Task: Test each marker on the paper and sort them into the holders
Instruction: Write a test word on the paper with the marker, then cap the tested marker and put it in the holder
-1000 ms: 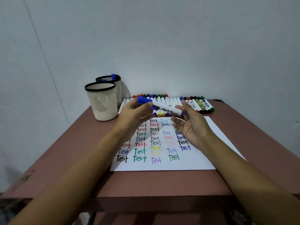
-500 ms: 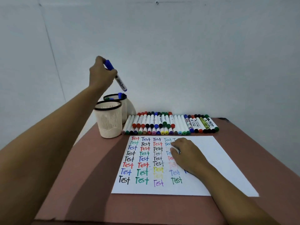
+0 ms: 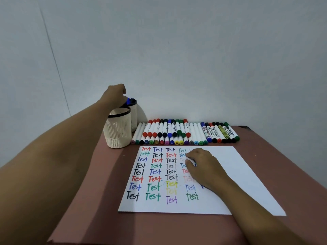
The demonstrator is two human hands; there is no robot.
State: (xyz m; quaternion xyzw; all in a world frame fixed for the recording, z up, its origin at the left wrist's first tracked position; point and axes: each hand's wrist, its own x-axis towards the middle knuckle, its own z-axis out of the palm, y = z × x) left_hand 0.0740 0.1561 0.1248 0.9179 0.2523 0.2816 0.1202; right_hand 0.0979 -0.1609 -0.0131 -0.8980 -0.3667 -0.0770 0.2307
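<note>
Left hand (image 3: pixel 114 96) sits at the mouth of the far holder (image 3: pixel 134 114), fingers curled downward. I cannot tell whether it grips anything, because the hand hides most of the opening. I see a blue marker cap (image 3: pixel 128 100) at that rim, just right of the knuckles. In front, the near holder (image 3: pixel 118 131) covers part of the far one's wall. Beyond the paper (image 3: pixel 247 183), a row of markers (image 3: pixel 177 133) lies at the back of the table (image 3: pixel 106 218). Right hand (image 3: pixel 201 167) rests on the paper, fingers curled; I cannot tell if it holds anything. Half a second ago the reaching hand was high above the holders, pinching a blue marker in plain view; the other has not moved.
</note>
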